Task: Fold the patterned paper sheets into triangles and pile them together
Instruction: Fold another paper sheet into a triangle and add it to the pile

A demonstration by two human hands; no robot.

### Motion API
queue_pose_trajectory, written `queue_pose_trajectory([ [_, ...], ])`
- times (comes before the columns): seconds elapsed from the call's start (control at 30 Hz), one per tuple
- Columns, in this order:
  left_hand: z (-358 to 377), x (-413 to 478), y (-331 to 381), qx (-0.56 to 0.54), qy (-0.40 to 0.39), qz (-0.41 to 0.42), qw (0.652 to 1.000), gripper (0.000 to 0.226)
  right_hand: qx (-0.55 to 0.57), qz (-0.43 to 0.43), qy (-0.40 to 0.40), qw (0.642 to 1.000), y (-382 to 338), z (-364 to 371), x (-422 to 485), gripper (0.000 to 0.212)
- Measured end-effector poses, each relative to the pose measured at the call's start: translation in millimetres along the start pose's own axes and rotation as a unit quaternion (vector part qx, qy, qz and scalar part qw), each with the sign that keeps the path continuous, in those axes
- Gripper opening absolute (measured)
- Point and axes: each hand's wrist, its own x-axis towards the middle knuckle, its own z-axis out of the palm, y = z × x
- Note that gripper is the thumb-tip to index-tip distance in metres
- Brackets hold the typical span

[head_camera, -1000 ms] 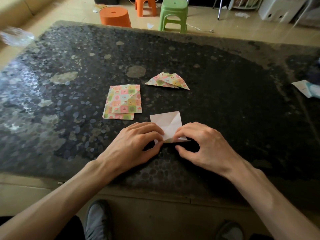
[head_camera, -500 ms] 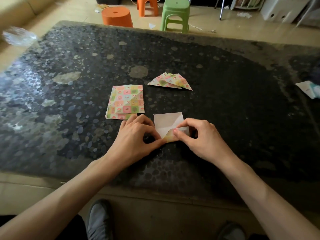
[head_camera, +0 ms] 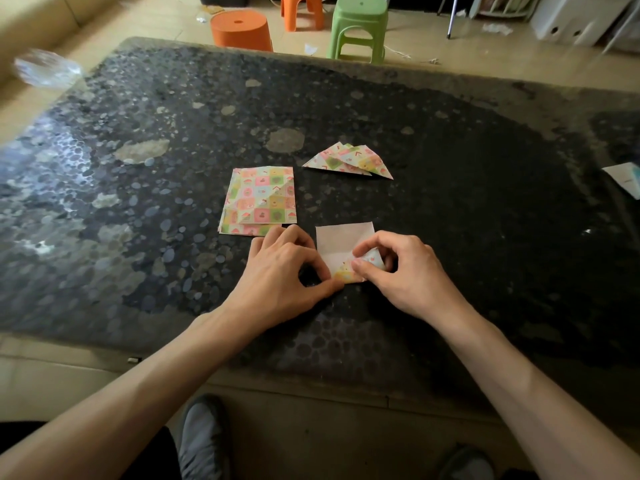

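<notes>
One paper sheet (head_camera: 341,240) lies white side up on the dark table (head_camera: 485,202) in front of me. My left hand (head_camera: 282,275) pinches its near left corner. My right hand (head_camera: 398,271) pinches the near edge and curls it up and over, so the patterned side shows. A stack of flat patterned sheets (head_camera: 259,200) lies just beyond my left hand. Farther back and to the right sits a small pile of folded triangles (head_camera: 348,161).
A white and blue paper item (head_camera: 627,178) lies at the table's right edge. A clear plastic object (head_camera: 46,69) sits at the far left corner. Orange stools (head_camera: 240,29) and a green stool (head_camera: 360,26) stand on the floor beyond the table. My shoes show below.
Both hands have moved a little away from me with the sheet. The right hand has lifted the near edge higher, turning more of the patterned side up.
</notes>
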Motion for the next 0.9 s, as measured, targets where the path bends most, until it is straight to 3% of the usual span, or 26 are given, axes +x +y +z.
queue_pose_trajectory([
  [0.13, 6.7, 0.7, 2.1, 0.005, 0.026, -0.021, 0.999, 0.042, 0.0, 0.001, -0.012, 1.0, -2.0, 0.1, -1.1, 0.014],
  [0.33, 8.3, -2.2, 3.7, 0.028, 0.043, -0.013, 0.999, 0.027, -0.01, 0.002, -0.001, 1.0, -2.1, 1.0, -0.5, 0.017],
  [0.9, 9.1, -5.3, 4.5, 0.043, 0.06, 0.012, 0.997, 0.028, -0.007, 0.004, 0.023, 1.0, -4.4, 3.2, -1.8, 0.021],
])
